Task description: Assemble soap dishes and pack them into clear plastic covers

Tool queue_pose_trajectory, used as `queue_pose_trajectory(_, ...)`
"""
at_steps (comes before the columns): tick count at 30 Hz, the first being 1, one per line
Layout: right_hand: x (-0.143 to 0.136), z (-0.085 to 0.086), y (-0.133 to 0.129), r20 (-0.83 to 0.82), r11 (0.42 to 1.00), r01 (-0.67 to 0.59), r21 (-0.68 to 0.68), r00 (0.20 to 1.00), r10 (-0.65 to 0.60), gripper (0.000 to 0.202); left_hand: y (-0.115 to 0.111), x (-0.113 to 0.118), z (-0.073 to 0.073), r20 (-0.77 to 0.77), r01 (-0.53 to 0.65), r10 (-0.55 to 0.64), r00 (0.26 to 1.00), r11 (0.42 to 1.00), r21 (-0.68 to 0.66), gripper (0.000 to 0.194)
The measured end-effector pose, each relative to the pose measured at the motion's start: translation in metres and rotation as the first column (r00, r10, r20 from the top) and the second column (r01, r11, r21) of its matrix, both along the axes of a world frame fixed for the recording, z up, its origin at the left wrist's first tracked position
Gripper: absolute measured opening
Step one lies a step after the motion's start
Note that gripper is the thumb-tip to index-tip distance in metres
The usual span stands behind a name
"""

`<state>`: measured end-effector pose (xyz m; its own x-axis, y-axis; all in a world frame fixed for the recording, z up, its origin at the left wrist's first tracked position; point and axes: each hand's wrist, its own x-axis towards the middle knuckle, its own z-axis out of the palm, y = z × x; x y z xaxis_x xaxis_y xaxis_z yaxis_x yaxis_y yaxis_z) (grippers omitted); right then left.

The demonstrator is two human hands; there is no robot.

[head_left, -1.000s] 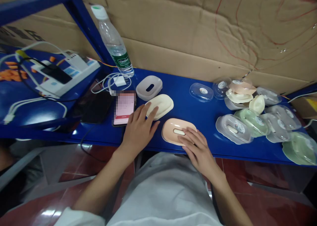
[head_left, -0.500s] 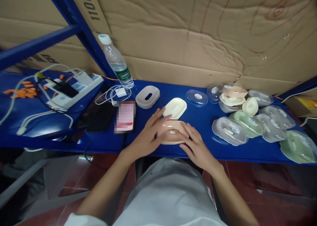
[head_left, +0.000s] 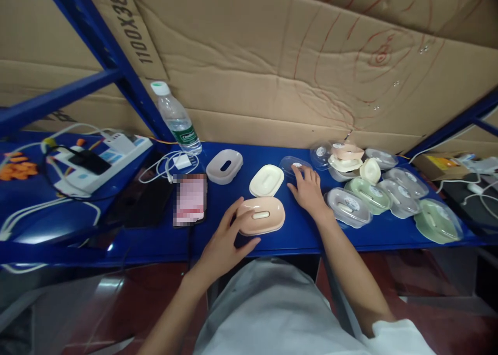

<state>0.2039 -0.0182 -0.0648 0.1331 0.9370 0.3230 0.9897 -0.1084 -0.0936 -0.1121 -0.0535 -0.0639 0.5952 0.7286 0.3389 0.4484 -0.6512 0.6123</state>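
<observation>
A peach oval soap dish [head_left: 274, 210] with a pale bar-shaped piece in its centre sits near the shelf's front edge. My left hand [head_left: 225, 236] is spread round its left end, a finger over the top and the thumb apart in front. Behind it lies a cream oval tray [head_left: 266, 180]. At the back, my right hand [head_left: 308, 189] reaches a clear lid [head_left: 287, 164] with a round sticker. Its fingertips overlie the lid's right part, the thumb held away. To the left rests a greyish oval dish [head_left: 233, 160] with a slot in its base.
Several lidded dishes, grey [head_left: 348, 210] and green [head_left: 368, 194], crowd the right side. At left are a phone [head_left: 190, 199], a water bottle [head_left: 181, 129], a charger with cable [head_left: 181, 161] and a power strip [head_left: 128, 153]. Cardboard [head_left: 233, 59] stands behind the blue shelf [head_left: 299, 236].
My right hand has left the peach soap dish and moved up and right to the clear lid. My left hand remains at the dish's left end. The camera view has shifted.
</observation>
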Motion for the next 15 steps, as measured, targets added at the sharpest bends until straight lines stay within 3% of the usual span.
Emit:
queue_pose_trajectory(6,0.012,0.002,-0.002,-0.142,1.000,-0.004,-0.014,0.990,0.002,0.052,0.000,0.002,-0.002,0.023,-0.056,0.059,0.998,0.991,-0.118,0.073)
queue_pose_trajectory(9,0.008,0.013,-0.008,-0.243,0.994,-0.006,0.109,0.969,0.032,0.047,0.001,0.002,-0.005,0.050,-0.066,0.074,0.996,0.987,-0.149,0.078)
queue_pose_trajectory(12,-0.011,0.019,-0.035,-0.368,0.957,-0.069,0.282,0.913,0.174,0.043,0.002,0.002,-0.007,0.088,-0.072,0.089,0.992,0.981,-0.180,0.083)
queue_pose_trajectory(15,-0.035,0.013,-0.073,-0.359,0.918,-0.219,0.331,0.870,0.337,0.040,0.002,0.001,-0.007,0.104,-0.069,0.093,0.990,0.975,-0.213,0.088)
